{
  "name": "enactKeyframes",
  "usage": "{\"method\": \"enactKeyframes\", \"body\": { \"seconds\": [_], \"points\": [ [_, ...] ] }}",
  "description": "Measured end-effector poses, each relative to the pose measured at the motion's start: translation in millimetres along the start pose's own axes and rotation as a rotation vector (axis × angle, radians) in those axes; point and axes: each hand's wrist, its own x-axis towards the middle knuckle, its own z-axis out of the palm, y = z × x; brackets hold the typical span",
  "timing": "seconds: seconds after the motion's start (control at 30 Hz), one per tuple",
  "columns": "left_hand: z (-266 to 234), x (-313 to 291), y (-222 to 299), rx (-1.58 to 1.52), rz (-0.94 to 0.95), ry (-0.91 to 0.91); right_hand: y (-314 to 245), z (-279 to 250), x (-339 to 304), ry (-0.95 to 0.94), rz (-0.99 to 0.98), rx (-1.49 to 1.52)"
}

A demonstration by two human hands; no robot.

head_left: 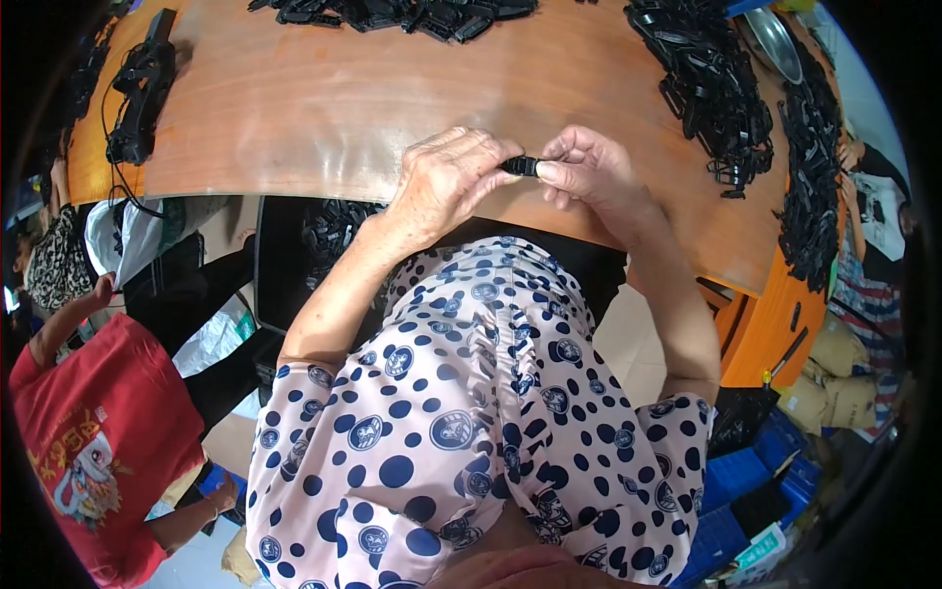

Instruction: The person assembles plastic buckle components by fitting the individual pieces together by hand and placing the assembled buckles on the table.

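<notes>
A small black plastic piece, which looks like a buckle (pixel 520 166), is held just above the near part of the wooden table (pixel 343 108). My left hand (pixel 453 177) pinches its left end between thumb and fingers. On its other end, the thumb and index finger of my right hand (pixel 597 179) are closed, with the remaining fingers loosely curled. My fingertips cover both ends, so only the middle shows. A heap of similar-looking black plastic pieces (pixel 711 93) lies to the right of my hands.
More black pieces (pixel 392 12) line the far edge. A metal bowl (pixel 773 44) and another long heap (pixel 812 167) are at the right. A black device with a cable (pixel 144 98) sits at the left. A person in a red shirt (pixel 98 422) is close on my left; blue crates (pixel 736 481) stand lower right.
</notes>
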Motion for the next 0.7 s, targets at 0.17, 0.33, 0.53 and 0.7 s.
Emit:
{"method": "enactKeyframes", "body": {
  "seconds": [0.17,0.33,0.53,0.7],
  "points": [
    [0.8,-3.7,0.4,0.042,-0.004,-0.103,-4.4,-6.6,7.4,-0.031,0.141,-0.237],
    [3.0,-3.5,3.9,-0.317,-0.241,-0.101,15.2,-13.5,16.3,-0.203,0.299,0.186],
    [16.7,1.7,1.6,-1.239,-0.66,0.141,4.9,9.2,21.2,-0.414,0.193,0.4],
    [13.6,10.6,-5.1,-1.46,-0.801,0.054,4.1,12.8,28.1,-0.306,0.083,0.329]
  ]
}}
